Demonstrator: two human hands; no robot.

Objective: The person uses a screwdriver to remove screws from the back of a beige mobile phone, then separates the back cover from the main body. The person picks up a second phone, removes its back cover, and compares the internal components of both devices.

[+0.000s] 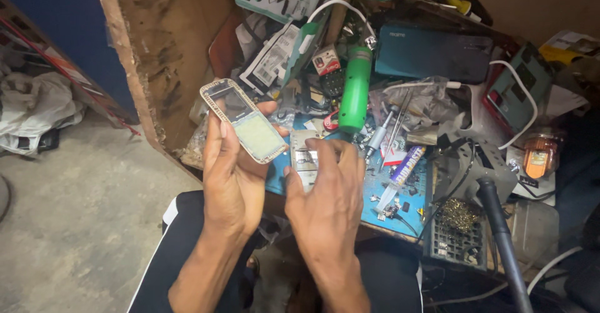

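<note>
My left hand (230,175) holds a phone front frame (244,121), gold-rimmed with a pale keypad membrane, tilted up above the bench's near left corner. Just to its right, my right hand (326,191) grips a small silver phone body (304,158) with its metal inner side showing, fingers curled over its top. Both hands hover over the near edge of a blue work mat (409,194).
The cluttered bench holds a green cylindrical tool (355,88), a teal phone box (434,51), a glue tube (400,174), screwdrivers (379,135), white cables and a soldering stand with brass wool (458,216). A black hose (500,238) runs along the right. Concrete floor lies at left.
</note>
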